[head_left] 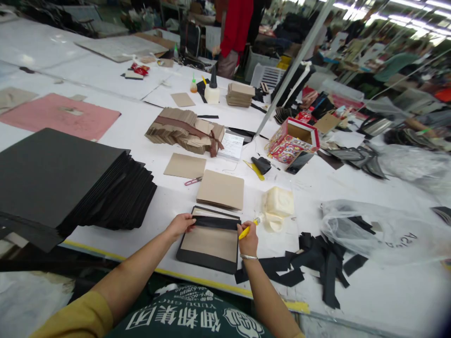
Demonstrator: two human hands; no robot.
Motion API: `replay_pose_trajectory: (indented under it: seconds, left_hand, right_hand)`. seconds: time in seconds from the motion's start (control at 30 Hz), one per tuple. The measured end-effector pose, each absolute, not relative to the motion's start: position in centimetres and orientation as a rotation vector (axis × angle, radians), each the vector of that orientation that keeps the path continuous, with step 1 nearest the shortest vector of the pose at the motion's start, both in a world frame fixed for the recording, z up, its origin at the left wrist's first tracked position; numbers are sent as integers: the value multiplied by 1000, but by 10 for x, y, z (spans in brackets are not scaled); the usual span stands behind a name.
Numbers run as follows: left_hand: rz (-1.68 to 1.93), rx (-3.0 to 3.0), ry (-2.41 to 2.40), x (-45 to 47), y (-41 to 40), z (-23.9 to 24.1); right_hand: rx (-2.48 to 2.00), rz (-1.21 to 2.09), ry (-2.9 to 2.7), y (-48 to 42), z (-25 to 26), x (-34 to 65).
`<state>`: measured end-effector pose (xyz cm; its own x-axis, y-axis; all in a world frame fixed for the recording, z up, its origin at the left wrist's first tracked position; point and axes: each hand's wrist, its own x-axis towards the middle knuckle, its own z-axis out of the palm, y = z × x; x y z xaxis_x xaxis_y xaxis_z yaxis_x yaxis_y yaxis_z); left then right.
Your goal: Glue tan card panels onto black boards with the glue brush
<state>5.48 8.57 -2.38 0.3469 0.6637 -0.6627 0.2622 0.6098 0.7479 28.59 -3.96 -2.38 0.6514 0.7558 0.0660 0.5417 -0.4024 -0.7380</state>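
Note:
A black-edged board with a tan card panel (210, 244) lies on the white table in front of me. A black strip (215, 222) runs across its upper part. My left hand (180, 224) pinches the strip's left end, fingers closed on it. My right hand (248, 237) rests at the strip's right end, closed round a yellow tool (247, 230) whose pale tip points up and right. A silver bracelet sits on my right wrist.
A tall stack of black sheets (66, 183) fills the left. Tan cards (221, 189), a bundled card pile (185, 130), a cream glue tub (279, 202), black offcuts (317, 263) and a plastic bag (380, 232) surround the board. A person in red (234, 33) stands at the far side.

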Motion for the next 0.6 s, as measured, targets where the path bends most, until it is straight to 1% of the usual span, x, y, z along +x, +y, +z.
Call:
replay_pose_trajectory:
  seconds: [0.1, 0.2, 0.27, 0.6]
  left_hand:
    - [357, 1180, 1375, 63, 100, -30]
    - [322, 1492, 1500, 67, 109, -34]
    - [293, 1590, 1559, 69, 112, -38]
    - [287, 1571, 1587, 69, 116, -48]
  right_hand:
    - [-2129, 353, -1061, -31, -35, 287]
    - [-2149, 332, -1111, -25, -44, 291]
    - [-2162, 332, -1128, -23, -49, 293]
    - [-2182, 380, -1136, -19, -59, 295]
